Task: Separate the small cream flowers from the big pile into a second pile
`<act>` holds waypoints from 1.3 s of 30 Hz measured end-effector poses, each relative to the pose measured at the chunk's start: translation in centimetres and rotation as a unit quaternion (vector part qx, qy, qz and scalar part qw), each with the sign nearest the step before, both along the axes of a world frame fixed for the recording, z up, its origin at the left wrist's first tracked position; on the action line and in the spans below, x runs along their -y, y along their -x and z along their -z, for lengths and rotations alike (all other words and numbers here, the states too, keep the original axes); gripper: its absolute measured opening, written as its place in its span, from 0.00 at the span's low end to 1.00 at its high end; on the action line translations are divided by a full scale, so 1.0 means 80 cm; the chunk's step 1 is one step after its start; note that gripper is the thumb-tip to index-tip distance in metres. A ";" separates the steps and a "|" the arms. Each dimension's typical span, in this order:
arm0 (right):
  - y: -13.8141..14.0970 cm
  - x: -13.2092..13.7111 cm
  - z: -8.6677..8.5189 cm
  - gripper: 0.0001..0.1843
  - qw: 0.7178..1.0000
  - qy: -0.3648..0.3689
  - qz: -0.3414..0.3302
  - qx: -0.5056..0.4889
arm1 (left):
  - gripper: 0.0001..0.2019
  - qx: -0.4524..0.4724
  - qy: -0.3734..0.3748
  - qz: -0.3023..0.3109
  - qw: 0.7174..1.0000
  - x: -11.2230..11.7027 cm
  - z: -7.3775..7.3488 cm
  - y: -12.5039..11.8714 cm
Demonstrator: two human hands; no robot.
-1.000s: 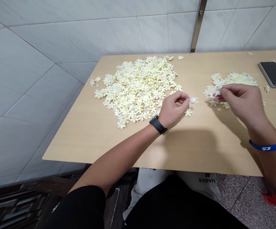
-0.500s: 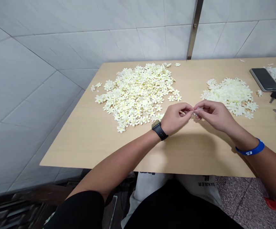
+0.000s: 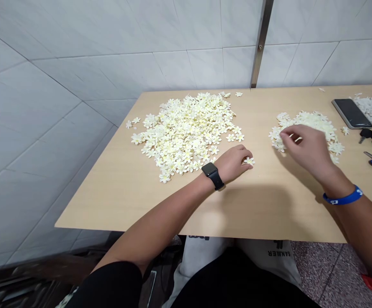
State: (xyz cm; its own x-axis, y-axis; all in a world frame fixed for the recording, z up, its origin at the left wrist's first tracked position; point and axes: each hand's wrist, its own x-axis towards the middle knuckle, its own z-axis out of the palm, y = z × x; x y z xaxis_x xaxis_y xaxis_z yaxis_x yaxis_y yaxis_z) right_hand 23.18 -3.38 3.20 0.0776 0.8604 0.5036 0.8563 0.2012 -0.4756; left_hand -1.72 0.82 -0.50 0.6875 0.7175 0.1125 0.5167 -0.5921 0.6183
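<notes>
On the light wooden table (image 3: 141, 205), I see two heaps kept well apart: a large heap of cream blossoms (image 3: 186, 137) toward the left and a flatter heap (image 3: 314, 122) near the right edge. The left hand (image 3: 233, 164) lies curled just beside the large heap, fingertips on a single blossom (image 3: 249, 161), though I cannot tell whether they grip it. The right hand (image 3: 308, 149) hovers open above the flatter heap.

Head-worn view faces forward, down (table (image 3: 263, 218) close).
</notes>
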 end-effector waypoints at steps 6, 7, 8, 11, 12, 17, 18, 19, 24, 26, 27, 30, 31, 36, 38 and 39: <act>0.046 0.017 0.014 0.08 0.976 0.155 -0.105 -0.107 | 0.08 0.079 -0.055 -0.023 0.995 0.007 -0.001 -0.006; 0.046 0.017 0.014 0.09 0.966 0.183 -0.114 -0.144 | 0.08 0.099 -0.058 -0.023 0.993 0.008 -0.002 -0.006; 0.045 0.016 0.015 0.10 0.952 0.209 -0.128 -0.182 | 0.08 0.118 -0.061 -0.020 0.991 0.008 -0.002 -0.006; 0.039 0.012 0.016 0.15 0.903 0.269 -0.176 -0.285 | 0.09 0.160 -0.059 0.002 0.985 0.007 -0.003 -0.005; 0.037 0.011 0.016 0.18 0.890 0.281 -0.184 -0.307 | 0.09 0.172 -0.057 0.008 0.983 0.006 -0.004 -0.005; 0.034 0.008 0.013 0.26 0.857 0.301 -0.194 -0.370 | 0.12 0.225 -0.010 0.006 0.974 0.006 -0.004 -0.006; 0.034 0.009 0.012 0.26 0.855 0.298 -0.194 -0.377 | 0.13 0.236 0.014 -0.004 0.972 0.007 -0.005 -0.007; 0.035 0.009 0.010 0.26 0.855 0.293 -0.191 -0.383 | 0.14 0.247 0.041 -0.015 0.968 0.008 -0.006 -0.007; 0.040 0.012 0.006 0.26 0.854 0.278 -0.174 -0.404 | 0.10 0.296 0.186 -0.041 0.936 0.010 -0.014 -0.008; 0.041 0.013 0.008 0.26 0.852 0.277 -0.172 -0.410 | 0.10 0.317 0.228 -0.047 0.920 0.009 -0.015 -0.009; 0.040 0.013 0.008 0.26 0.850 0.277 -0.171 -0.413 | 0.09 0.326 0.243 -0.051 0.912 0.008 -0.016 -0.009; 0.037 0.011 0.007 0.25 0.842 0.285 -0.160 -0.429 | 0.11 0.329 0.276 -0.059 0.901 0.007 -0.015 -0.011; 0.034 0.010 0.006 0.25 0.839 0.285 -0.152 -0.439 | 0.12 0.319 0.280 -0.060 0.903 0.007 -0.015 -0.011; 0.023 0.008 -0.012 0.21 0.813 0.272 -0.100 -0.506 | 0.13 0.274 0.223 -0.048 0.934 0.007 -0.020 -0.011; 0.022 0.010 -0.024 0.19 0.800 0.268 -0.099 -0.528 | 0.13 0.278 0.197 -0.048 0.939 0.003 -0.025 -0.011; 0.022 0.011 -0.033 0.17 0.794 0.258 -0.101 -0.541 | 0.13 0.280 0.188 -0.052 0.940 0.001 -0.028 -0.012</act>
